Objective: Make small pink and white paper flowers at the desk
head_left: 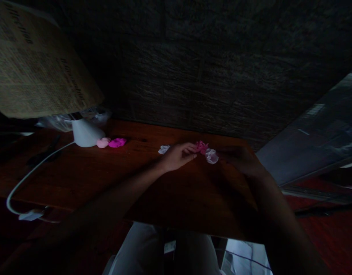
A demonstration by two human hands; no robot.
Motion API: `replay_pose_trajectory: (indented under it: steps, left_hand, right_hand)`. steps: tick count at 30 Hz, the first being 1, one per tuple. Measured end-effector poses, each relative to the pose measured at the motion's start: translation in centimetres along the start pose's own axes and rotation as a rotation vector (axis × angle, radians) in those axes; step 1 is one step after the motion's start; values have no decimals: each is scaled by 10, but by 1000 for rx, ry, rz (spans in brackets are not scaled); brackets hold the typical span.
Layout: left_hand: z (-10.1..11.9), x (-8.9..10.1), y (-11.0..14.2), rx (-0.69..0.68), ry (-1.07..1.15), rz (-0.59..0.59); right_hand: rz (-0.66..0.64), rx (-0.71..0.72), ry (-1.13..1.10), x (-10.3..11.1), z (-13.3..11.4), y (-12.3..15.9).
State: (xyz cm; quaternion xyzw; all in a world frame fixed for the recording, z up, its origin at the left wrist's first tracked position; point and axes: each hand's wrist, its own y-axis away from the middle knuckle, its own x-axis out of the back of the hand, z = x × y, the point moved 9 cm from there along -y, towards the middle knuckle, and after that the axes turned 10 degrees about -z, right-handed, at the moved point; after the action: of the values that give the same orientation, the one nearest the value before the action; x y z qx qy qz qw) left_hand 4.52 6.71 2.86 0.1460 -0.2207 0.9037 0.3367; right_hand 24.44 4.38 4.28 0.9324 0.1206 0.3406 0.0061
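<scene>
In the dim light, my left hand is over the wooden table, its fingertips at the left edge of a bright pink ruffled piece, like a paper flower. Its thumb lies a little below the fingers. Against the pink piece sits a pale pinkish-white crumpled piece. From the right, my right hand reaches toward that pale piece, but deep shadow hides its fingers and any grip. Another whitish crumpled piece lies just behind my left hand, partly covered by it.
A lamp with a newsprint-patterned shade and white base stands at left, its white cord running over the front edge. Beside it lie light pink and magenta lumps. A dark brick wall backs the wooden table.
</scene>
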Motion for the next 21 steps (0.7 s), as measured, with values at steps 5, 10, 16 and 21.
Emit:
replay_pose_trajectory:
  steps: [5, 10, 16, 21]
  left_hand:
    - [8, 24, 2, -44, -405, 104]
    - [10, 33, 2, 53, -677, 115]
    - [-15, 51, 8, 357, -786, -45]
    - [-29, 59, 12, 436, -738, -196]
  right_hand:
    - [-2, -142, 2, 15, 26, 5]
    - [14, -179, 64, 19, 35, 4]
    - [-4, -189, 102, 20, 36, 4]
    - [14, -181, 216, 24, 45, 1]
